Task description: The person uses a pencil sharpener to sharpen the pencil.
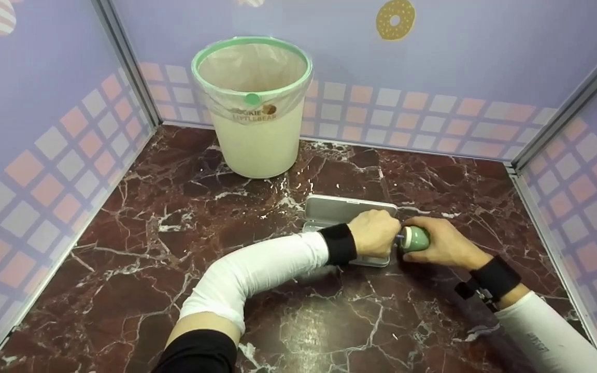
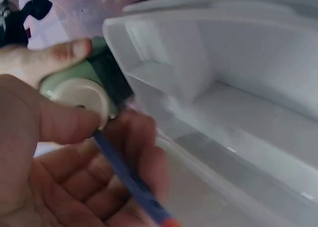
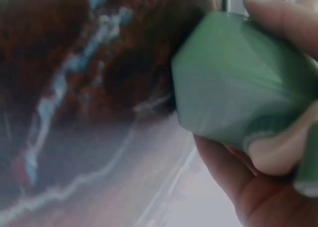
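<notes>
My left hand point(image 1: 376, 233) pinches a blue pencil point(image 2: 126, 177) with a red end between thumb and fingers. The pencil's other end meets the cream round face of a green pencil sharpener point(image 1: 416, 238). Gripping the sharpener's body from the right is my right hand point(image 1: 446, 242). In the right wrist view the sharpener has a faceted green body, with a cream crank arm point(image 3: 278, 155) and a green knob at its side. Under my left hand lies an open pencil case point(image 1: 347, 208), pale grey inside, its lid raised at the back; the hand and wrist hide part of its tray.
A cream bin point(image 1: 259, 147) with a green rim and clear liner stands at the back, left of the case. Small light crumbs point(image 1: 298, 186) are scattered between bin and case. Patterned panels point(image 1: 459, 62) enclose the dark red marbled tabletop point(image 1: 122, 269) at the back and sides.
</notes>
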Demonstrator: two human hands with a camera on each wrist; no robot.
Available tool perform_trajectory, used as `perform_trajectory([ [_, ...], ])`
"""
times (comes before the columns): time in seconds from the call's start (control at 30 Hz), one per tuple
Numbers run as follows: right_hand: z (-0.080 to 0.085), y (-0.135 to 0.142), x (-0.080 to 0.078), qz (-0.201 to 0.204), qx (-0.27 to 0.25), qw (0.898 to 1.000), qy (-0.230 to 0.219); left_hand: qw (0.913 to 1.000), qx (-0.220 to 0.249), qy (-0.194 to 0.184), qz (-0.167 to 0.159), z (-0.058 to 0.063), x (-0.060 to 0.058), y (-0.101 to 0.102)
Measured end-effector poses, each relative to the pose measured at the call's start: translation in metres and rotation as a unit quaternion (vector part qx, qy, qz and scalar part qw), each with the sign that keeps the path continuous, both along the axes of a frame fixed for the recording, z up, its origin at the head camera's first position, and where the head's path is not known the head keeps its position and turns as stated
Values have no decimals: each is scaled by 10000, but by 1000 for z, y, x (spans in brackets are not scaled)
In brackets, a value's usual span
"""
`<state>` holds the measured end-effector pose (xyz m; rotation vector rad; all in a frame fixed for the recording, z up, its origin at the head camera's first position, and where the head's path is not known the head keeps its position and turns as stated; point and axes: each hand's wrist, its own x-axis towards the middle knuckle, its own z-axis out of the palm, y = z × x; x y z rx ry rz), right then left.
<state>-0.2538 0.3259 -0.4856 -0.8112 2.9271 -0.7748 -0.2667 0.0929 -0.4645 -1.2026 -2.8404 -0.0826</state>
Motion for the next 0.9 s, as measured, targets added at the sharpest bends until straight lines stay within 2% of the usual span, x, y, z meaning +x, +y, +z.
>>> perform_trajectory([
  [0.13, 11, 5, 5, 79, -107, 9999, 36, 9995, 100, 301, 55, 10, 10, 7],
  [0.27, 21, 15, 14, 10, -167, 9995, 276, 9982, 213, 514, -239, 15, 11, 16],
  [0.4, 24, 24, 24, -66, -433, 9983, 377, 9969, 341, 316, -631, 15, 3, 29],
  [0.53, 24, 29, 32, -367, -560, 9974, 253, 9961, 402, -30, -791, 13, -5, 41],
  [0.73, 26, 35, 38, -1007, -61, 9948, 162, 9953, 25, -353, -905, 15, -8, 52],
  [0.9, 31, 35, 39, -1327, 534, 9894, -235, 9953, -245, -285, -888, 8, -6, 62],
])
